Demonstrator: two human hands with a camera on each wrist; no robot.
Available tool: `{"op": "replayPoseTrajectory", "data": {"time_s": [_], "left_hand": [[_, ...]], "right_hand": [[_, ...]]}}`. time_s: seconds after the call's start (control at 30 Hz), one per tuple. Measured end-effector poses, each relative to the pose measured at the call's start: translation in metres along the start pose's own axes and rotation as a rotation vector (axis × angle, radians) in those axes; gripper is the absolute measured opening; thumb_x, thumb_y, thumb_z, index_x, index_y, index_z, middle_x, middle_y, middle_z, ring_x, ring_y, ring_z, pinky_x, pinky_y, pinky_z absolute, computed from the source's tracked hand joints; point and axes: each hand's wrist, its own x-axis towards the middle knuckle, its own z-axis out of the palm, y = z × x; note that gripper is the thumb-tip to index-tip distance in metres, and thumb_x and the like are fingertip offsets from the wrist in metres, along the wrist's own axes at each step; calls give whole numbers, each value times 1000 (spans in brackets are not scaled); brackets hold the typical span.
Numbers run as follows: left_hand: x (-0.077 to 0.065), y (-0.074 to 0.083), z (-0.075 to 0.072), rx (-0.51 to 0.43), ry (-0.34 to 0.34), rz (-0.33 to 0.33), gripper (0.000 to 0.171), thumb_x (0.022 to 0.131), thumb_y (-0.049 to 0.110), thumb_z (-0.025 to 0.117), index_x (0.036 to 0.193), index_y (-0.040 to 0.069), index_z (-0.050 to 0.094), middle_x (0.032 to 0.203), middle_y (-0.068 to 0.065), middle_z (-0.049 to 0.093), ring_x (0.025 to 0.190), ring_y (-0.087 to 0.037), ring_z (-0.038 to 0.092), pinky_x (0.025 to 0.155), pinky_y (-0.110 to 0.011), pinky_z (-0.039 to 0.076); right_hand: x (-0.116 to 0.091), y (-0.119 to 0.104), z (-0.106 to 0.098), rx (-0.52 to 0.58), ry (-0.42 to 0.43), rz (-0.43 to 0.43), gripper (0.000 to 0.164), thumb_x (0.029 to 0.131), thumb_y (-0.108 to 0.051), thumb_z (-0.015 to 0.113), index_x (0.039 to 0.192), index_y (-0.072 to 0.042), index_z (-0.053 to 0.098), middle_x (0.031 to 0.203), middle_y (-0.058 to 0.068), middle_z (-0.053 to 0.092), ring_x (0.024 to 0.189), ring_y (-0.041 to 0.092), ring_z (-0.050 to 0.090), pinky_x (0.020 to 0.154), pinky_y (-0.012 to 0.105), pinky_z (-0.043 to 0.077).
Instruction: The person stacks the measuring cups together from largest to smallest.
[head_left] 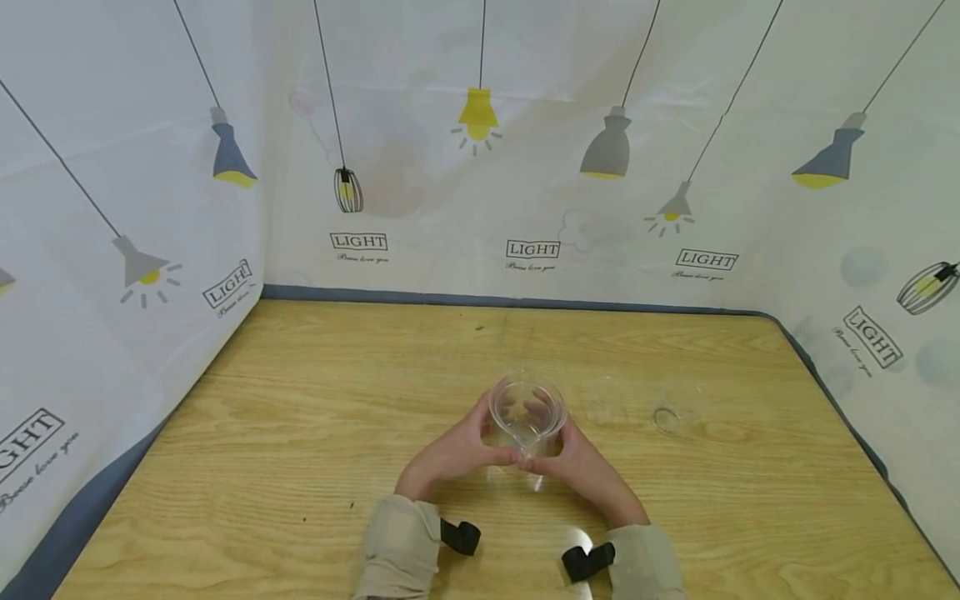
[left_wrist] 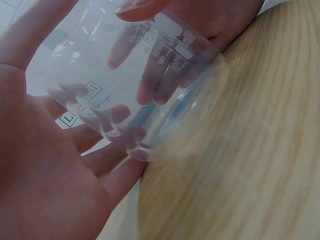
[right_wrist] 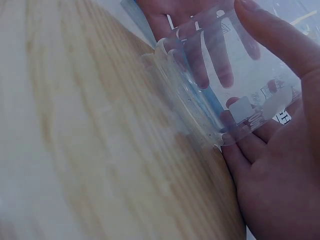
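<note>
Both hands hold one large clear glass beaker [head_left: 527, 407] upright near the middle of the table. My left hand [head_left: 462, 442] wraps its left side and my right hand [head_left: 583, 467] its right side, with the thumbs meeting at the near side under the spout. White measuring marks show on the beaker wall [left_wrist: 117, 75] in the left wrist view. Through the glass, the fingers curve round the far side. In the right wrist view the beaker's base [right_wrist: 187, 100] is right at the tabletop. No contents show inside.
Two smaller clear vessels, a nearer one [head_left: 606, 402] and a farther one [head_left: 677, 407], stand to the right of the beaker on the wood-grain table [head_left: 300, 400]. A white sheet printed with lamps [head_left: 435, 250] walls the back and both sides.
</note>
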Motion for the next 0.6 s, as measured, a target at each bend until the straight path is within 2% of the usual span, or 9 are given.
{"op": "replayPoseTrajectory", "data": {"time_s": [0.27, 0.5, 0.6], "left_hand": [[2, -8, 2, -28, 3, -7, 93, 71, 39, 73, 139, 42, 10, 142, 5, 27, 129, -14, 25, 103, -44, 20], [-4, 8, 2, -106, -10, 26, 89, 74, 27, 73, 143, 25, 17, 144, -3, 27, 131, -18, 22, 104, -45, 16], [-5, 10, 2, -131, -9, 32, 89, 74, 23, 74, 143, 23, 18, 143, -4, 27, 131, -18, 20, 104, -46, 15]], "right_hand": [[0, -1, 1, -3, -2, -19, 91, 72, -18, 75, 142, -20, 17, 142, 5, 30, 130, 23, 23, 102, 53, 11], [0, -1, 1, -17, 3, -13, 91, 72, -19, 75, 142, -21, 17, 142, 5, 30, 130, 22, 23, 102, 52, 10], [0, -1, 0, -21, 2, -5, 91, 72, -20, 75, 142, -22, 17, 142, 4, 30, 130, 22, 23, 102, 52, 11]]}}
